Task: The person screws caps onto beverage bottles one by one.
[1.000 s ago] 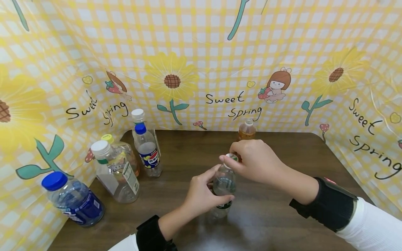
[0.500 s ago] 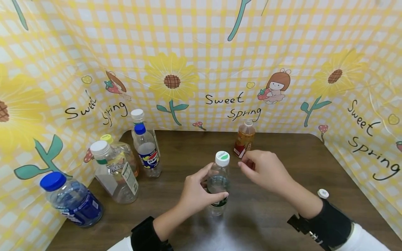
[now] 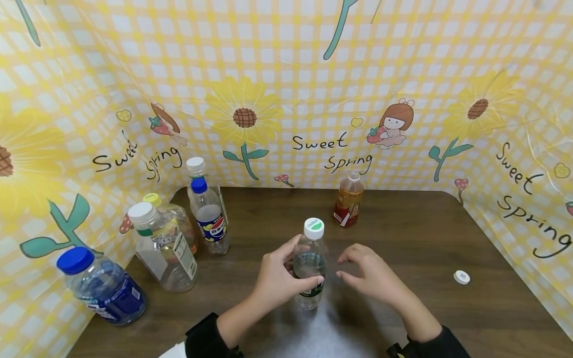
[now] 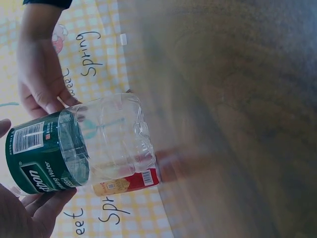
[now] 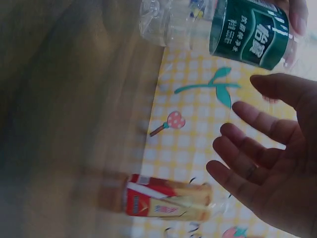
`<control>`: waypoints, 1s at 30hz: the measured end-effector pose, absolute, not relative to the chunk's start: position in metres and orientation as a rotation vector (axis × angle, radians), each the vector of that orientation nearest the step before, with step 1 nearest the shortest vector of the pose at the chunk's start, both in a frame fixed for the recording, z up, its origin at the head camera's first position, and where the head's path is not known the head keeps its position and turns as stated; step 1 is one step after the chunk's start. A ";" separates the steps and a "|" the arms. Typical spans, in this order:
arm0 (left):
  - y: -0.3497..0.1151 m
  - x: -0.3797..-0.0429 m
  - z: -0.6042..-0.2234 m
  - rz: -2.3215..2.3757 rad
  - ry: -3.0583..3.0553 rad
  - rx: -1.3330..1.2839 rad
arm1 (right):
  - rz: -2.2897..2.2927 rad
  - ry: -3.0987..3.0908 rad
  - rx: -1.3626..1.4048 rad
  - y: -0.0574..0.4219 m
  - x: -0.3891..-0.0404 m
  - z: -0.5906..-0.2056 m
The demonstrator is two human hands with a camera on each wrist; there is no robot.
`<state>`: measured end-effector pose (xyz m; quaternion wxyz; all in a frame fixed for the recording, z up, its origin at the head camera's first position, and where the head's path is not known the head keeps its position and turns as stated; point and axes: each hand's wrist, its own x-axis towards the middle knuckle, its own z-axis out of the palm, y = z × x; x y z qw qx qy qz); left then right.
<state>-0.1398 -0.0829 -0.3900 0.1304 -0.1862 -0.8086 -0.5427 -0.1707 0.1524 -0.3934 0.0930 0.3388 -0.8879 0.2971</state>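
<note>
My left hand (image 3: 286,276) grips a clear plastic water bottle (image 3: 310,258) around its middle, thumb across the front. The bottle stands upright in the head view and wears a white cap (image 3: 314,228) with a green mark on top. Its green label (image 4: 42,153) shows in the left wrist view, partly covered by fingers. Just right of the bottle is my right hand (image 3: 373,276), holding nothing, its fingers spread and loosely bent. In the right wrist view, those fingers (image 5: 237,141) are apart from the bottle.
Behind stands a capless orange-labelled bottle (image 3: 348,201). A loose white cap (image 3: 461,277) lies at right. On the left are a blue-capped jar-like bottle (image 3: 107,288), a white-capped clear bottle (image 3: 167,251), a yellow-capped one (image 3: 179,216) and a Pepsi bottle (image 3: 211,219). Patterned cloth (image 3: 286,74) surrounds the table.
My right hand has come off the bottle's cap, moved right and then lower, with its fingers loosening. The bottle in my left hand has shifted slightly left. The loose cap is now uncovered.
</note>
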 end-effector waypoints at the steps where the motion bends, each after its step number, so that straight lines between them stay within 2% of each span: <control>1: -0.083 -0.140 -0.391 -1.575 -2.353 -0.537 | 0.907 -2.618 1.000 0.153 -0.170 -0.398; 13: -0.082 -0.135 -0.396 -1.603 -2.341 -0.503 | 1.090 -2.561 0.817 0.151 -0.161 -0.432; 30: -0.122 -0.133 -0.395 -1.517 -2.316 -0.272 | 1.101 -2.604 0.790 0.152 -0.158 -0.441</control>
